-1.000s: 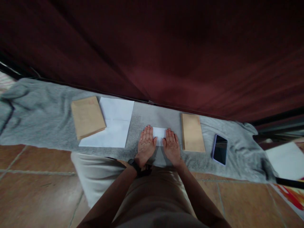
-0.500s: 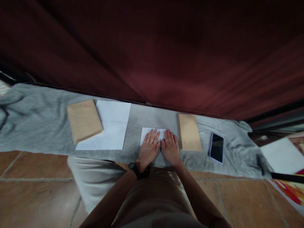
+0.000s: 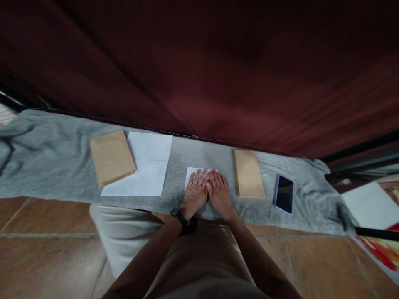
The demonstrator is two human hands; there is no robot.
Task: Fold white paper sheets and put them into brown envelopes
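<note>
Both hands lie flat on a small folded sheet of white paper [image 3: 189, 174] on the grey cloth. My left hand [image 3: 196, 192], with a dark watch at the wrist, covers the paper's left and middle part, fingers stretched out. My right hand [image 3: 219, 192] presses beside it over the paper's right part, its fingertips touching or nearly touching the left hand. Most of the paper is hidden under the hands. Just right of them is a stack of brown envelopes [image 3: 249, 173].
To the left, a folded brown paper packet [image 3: 112, 158] overlaps large white sheets [image 3: 151, 174]. A phone [image 3: 284, 194] with a purple case lies on the right of the grey cloth [image 3: 59, 162]. A dark red curtain [image 3: 205, 83] hangs behind the narrow surface.
My right hand has slid left across the paper, closer to my left hand. The left hand has stayed in nearly the same place.
</note>
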